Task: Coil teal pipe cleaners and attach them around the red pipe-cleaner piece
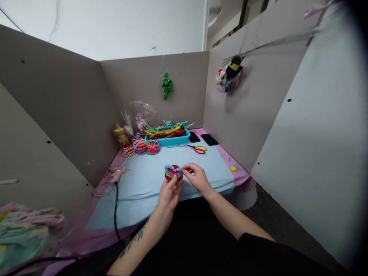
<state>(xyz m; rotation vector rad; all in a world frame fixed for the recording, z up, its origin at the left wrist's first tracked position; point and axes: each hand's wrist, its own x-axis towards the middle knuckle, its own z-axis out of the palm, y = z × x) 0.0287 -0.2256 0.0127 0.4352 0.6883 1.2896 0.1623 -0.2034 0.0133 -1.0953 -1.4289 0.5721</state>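
A round red craft piece [177,178] with rainbow stripes is held from below by my left hand [169,193], its thumb lying on the front. Light blue fuzzy trim [168,168] runs in waves along the upper edge of the piece. My right hand [196,176] is at the right end of this trim, thumb and index finger pinched together on it. Both hands are over the light blue cloth near the table's front edge.
Behind are a blue tray [168,142] of colourful pipe cleaners, scissors [198,149], two phones [209,139] and finished cat-face pieces [153,147]. A pink glue gun [117,175] with a black cable lies left. A yellow disc [233,169] lies right. Grey partitions surround the table.
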